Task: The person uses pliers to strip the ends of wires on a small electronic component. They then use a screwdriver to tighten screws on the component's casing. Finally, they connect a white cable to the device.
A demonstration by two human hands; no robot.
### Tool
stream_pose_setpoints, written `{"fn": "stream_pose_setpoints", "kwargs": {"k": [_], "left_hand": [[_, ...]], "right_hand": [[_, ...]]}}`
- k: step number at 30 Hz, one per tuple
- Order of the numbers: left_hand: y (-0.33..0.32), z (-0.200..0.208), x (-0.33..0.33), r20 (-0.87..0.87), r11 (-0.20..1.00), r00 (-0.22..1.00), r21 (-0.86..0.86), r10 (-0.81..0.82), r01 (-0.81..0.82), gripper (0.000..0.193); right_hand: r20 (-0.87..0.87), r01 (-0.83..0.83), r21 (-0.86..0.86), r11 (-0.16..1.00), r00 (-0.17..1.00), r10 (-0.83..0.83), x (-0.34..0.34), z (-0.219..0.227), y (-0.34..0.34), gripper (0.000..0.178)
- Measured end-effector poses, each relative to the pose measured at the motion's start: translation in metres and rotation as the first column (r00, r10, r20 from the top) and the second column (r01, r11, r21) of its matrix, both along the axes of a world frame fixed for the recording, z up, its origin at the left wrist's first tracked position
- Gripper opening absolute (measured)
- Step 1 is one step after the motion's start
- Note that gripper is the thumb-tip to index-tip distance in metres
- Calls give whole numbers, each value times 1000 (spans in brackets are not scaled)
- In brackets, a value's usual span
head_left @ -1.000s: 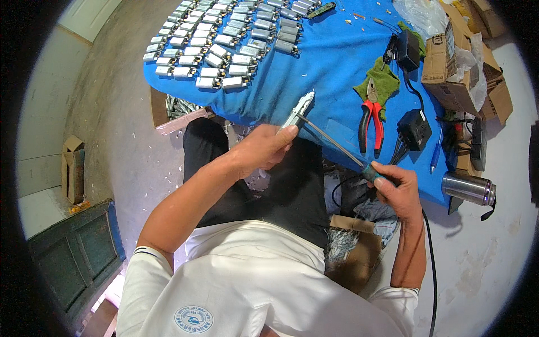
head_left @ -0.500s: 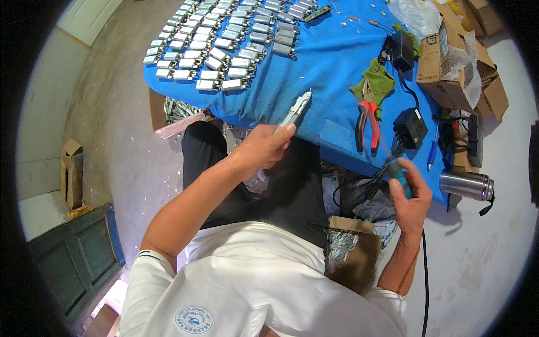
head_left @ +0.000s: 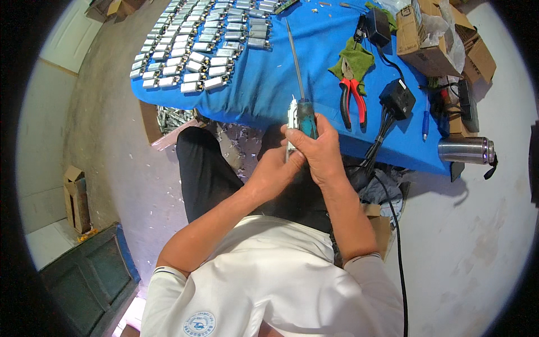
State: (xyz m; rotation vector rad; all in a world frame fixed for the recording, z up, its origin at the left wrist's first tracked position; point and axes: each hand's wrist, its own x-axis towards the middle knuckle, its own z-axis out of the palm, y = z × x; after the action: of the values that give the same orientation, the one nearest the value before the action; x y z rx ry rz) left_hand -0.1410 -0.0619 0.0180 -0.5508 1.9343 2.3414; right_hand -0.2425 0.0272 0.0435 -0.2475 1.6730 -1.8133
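Observation:
My left hand is closed around a slim white-and-silver device, its kind unclear, with a thin pin at the top. My right hand grips a long screwdriver by its teal and black handle, its shaft pointing away over the blue cloth. The two hands meet at the table's near edge, and the right thumb lies across the device. Handle and device are side by side; my fingers hide the device's lower end. To the right, red-and-black pliers lie partly on a green rag.
Rows of small silver blocks cover the left of the blue-clothed table. Black adapters with cables, a blue pen, a steel flask and a cardboard box stand right. A carton of metal parts sits below left.
My right hand has brought the screwdriver left from beside the cables to the device. My left hand has moved slightly nearer with the device, now more upright. The whole view has shifted a little.

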Motion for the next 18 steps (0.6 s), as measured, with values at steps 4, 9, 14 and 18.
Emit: {"fn": "stream_pose_setpoints", "kwargs": {"k": [4, 9, 14, 18], "left_hand": [[-8, 11, 7, 24, 973, 976, -79, -217, 219, 48], [-34, 12, 19, 163, 983, 977, 146, -137, 114, 41], [-50, 21, 15, 80, 991, 988, 31, -133, 131, 50], [-47, 20, 10, 85, 960, 963, -96, -255, 263, 51]], "right_hand": [[109, -196, -67, 978, 973, 203, -14, 16, 12, 37], [82, -472, 83, 878, 881, 466, -39, 38, 24, 37], [111, -728, 224, 648, 679, 725, -61, 45, 28, 35], [80, -840, 248, 483, 515, 853, -75, 50, 19, 39]]}}
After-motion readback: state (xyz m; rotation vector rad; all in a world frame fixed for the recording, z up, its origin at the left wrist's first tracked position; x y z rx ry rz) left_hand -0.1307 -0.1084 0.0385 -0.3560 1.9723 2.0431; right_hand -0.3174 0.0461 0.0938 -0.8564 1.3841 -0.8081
